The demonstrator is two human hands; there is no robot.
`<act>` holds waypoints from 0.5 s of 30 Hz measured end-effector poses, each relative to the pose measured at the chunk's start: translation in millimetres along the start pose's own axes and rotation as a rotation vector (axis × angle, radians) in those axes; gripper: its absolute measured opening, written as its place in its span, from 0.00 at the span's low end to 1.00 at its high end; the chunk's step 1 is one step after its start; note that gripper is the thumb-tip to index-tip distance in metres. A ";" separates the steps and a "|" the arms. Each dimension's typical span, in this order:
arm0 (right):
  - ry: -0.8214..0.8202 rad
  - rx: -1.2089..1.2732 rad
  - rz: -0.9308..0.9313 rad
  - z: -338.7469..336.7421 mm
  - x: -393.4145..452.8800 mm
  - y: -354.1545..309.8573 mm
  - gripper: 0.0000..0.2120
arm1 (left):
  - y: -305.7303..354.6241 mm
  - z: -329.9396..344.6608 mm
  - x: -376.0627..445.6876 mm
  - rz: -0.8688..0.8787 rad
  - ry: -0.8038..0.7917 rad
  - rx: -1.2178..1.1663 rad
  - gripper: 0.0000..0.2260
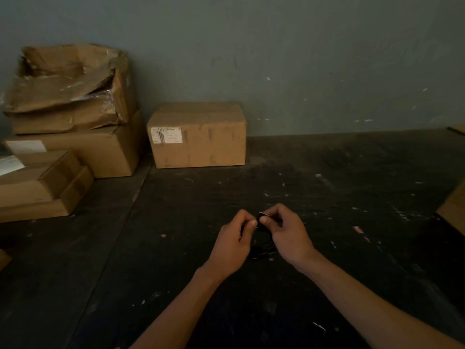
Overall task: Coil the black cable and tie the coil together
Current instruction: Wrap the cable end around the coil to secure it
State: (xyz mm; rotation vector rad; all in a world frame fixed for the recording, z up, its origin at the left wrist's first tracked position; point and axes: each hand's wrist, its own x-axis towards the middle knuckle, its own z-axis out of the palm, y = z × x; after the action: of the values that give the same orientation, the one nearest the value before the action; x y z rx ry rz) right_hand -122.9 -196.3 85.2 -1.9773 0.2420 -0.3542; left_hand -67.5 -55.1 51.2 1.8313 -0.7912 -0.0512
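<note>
The black cable point(261, 244) hangs as a small coil between my two hands, just above the dark table, and is hard to make out against the surface. My left hand point(235, 241) pinches the top of the coil from the left. My right hand point(286, 233) pinches the same spot from the right, thumb and forefinger closed on a small black piece with a pale edge point(263, 214) at the top of the coil. The two thumbs nearly touch. The lower part of the coil dangles between my wrists.
A closed cardboard box point(198, 134) stands against the grey wall at the back. A stack of cardboard boxes point(68, 132), the top one crushed, fills the back left. Another box edge point(453, 210) shows at the right. The dark table point(352, 185) is scuffed with small scraps.
</note>
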 end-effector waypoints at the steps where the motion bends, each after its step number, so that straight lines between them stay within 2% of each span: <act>1: 0.033 -0.021 -0.022 2.2 0.0 0.9 0.06 | 1.0 1.5 1.5 -0.023 0.013 -0.023 0.03; 3: 0.094 -0.043 -0.049 5.8 1.2 3.4 0.08 | 1.3 4.7 2.1 -0.099 0.067 -0.093 0.02; 5: 0.154 -0.023 -0.029 6.3 3.6 6.4 0.09 | -0.6 7.1 -1.4 -0.214 0.107 -0.182 0.05; 9: 0.279 0.129 0.098 2.2 11.7 8.3 0.07 | -5.2 12.7 -14.0 -0.412 0.066 -0.331 0.05; 15: 0.338 0.349 0.313 -0.8 18.2 5.6 0.03 | -6.3 15.0 -20.2 -0.608 0.060 -0.792 0.12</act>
State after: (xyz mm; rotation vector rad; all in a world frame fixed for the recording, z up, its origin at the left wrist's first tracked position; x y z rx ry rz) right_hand -106.2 -205.1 82.9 -1.5003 0.6526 -0.4890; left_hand -85.9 -55.3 33.1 1.2325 -0.0952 -0.6096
